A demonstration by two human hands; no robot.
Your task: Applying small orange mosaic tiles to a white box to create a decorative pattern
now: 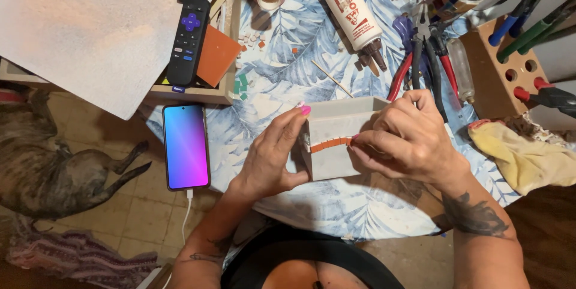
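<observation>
Near the front edge of the table, on a leaf-patterned cloth (282,67), a small grey box (333,145) sits between both hands. A row of small orange tiles (330,143) runs across its near face. The left hand (271,156) wraps the box's left corner, thumb and fingers closed on it, one pink nail showing at the top edge. The right hand (408,139) curls over the right side, its fingertips pinched together at the right end of the tile row (whether a loose tile sits between them cannot be told).

Much crowds the space behind the box. A white glue bottle (349,8) lies tilted with its brown nozzle pointing toward the box, and a thin wooden stick (332,79) lies just past the box's far edge. Red-handled pliers (423,61) rest right behind the right hand's knuckles, partly hidden by them. A wooden tool block (501,73) with round holes stands to the right, near a yellow rag (525,157). Loose tile chips (252,38) scatter further back.

To the left, a smartphone (186,146) with a lit purple-blue screen lies at the table edge, its white cable hanging down. A black remote (188,40) and an orange square tile (216,56) rest on a wooden tray (192,93). A brindle dog (54,157) lies on the floor.
</observation>
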